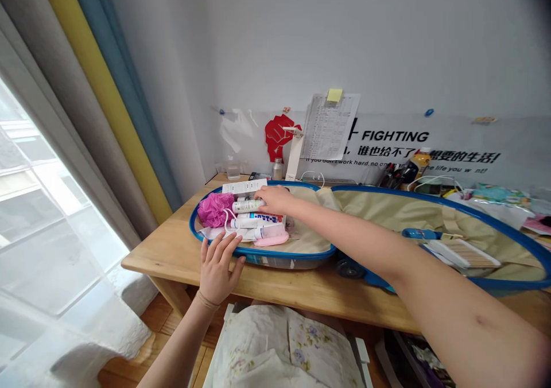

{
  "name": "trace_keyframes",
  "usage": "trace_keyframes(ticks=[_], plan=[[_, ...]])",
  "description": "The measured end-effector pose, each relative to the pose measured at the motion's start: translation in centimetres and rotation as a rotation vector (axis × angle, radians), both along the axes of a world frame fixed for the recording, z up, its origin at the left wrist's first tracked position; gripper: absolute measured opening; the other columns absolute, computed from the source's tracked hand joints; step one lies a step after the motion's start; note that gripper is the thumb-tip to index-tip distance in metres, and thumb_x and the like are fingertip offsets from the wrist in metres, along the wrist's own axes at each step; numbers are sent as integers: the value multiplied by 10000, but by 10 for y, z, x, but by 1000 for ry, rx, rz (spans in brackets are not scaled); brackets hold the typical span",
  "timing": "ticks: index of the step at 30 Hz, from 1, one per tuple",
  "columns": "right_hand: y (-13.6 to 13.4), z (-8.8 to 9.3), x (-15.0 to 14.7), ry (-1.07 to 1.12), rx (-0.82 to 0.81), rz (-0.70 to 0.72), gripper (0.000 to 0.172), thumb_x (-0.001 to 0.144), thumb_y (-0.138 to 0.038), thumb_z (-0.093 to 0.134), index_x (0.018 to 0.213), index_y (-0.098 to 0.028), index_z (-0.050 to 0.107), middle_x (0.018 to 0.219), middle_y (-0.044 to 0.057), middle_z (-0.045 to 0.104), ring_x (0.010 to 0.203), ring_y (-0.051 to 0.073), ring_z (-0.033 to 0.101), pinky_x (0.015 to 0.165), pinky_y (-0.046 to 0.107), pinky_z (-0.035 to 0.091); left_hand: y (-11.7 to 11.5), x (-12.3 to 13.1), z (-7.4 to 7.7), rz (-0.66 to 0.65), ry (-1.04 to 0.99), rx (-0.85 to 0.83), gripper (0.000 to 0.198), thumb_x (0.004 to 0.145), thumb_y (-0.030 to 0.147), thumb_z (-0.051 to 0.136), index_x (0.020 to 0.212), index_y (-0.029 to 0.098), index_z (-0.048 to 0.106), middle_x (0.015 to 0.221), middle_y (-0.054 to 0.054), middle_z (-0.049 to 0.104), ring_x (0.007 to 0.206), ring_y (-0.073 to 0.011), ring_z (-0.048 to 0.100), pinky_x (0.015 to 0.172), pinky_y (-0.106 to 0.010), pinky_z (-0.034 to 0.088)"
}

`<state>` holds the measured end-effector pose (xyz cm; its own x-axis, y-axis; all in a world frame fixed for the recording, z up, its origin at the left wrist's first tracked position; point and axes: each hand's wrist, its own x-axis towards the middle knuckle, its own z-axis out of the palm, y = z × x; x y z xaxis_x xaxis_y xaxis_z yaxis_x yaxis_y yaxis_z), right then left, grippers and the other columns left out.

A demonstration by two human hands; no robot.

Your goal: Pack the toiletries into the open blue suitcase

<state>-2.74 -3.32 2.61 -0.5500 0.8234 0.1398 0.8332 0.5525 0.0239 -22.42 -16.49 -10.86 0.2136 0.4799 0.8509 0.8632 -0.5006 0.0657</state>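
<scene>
An open suitcase with blue edging (262,255) lies on the wooden desk. My right hand (275,199) reaches into its left half, fingers closed at the end of a small white bottle (247,206). Spread flat, my left hand (220,266) rests at the front rim of that half, near a clear plastic pouch (210,233). A pink bath puff (214,209) lies left of the bottle. In front of it are a toothpaste tube (245,222) and a pink toothbrush case (272,239). A printed white box (245,186) stands behind.
The suitcase's right half holds a blue bottle (419,234) and a white-framed slatted item (462,253). A white desk lamp (294,157) and a small jar (278,170) stand behind. Curtains (116,84) hang at the left; a wooden desk (166,241) supports everything.
</scene>
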Motion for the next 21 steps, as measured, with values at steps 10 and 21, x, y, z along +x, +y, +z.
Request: trace_keyframes(ticks=[10, 21], plan=[[-8, -11, -10, 48, -51, -13, 392, 808, -402, 652, 1152, -215, 629, 1214, 103, 649, 1132, 294, 596, 958, 417, 447, 1, 0, 0, 3, 25, 21, 456, 908, 263, 526, 1362, 229, 505, 1269, -90, 639, 1278, -266, 497, 1179, -467, 167], [-50, 76, 145, 212, -208, -264, 329, 843, -348, 603, 1153, -249, 652, 1169, 50, 686, 1023, 170, 635, 893, 290, 464, 2, -1, -3, -16, 7, 1, 514, 901, 274, 537, 1409, 262, 464, 1284, -81, 632, 1293, -273, 489, 1181, -475, 155]])
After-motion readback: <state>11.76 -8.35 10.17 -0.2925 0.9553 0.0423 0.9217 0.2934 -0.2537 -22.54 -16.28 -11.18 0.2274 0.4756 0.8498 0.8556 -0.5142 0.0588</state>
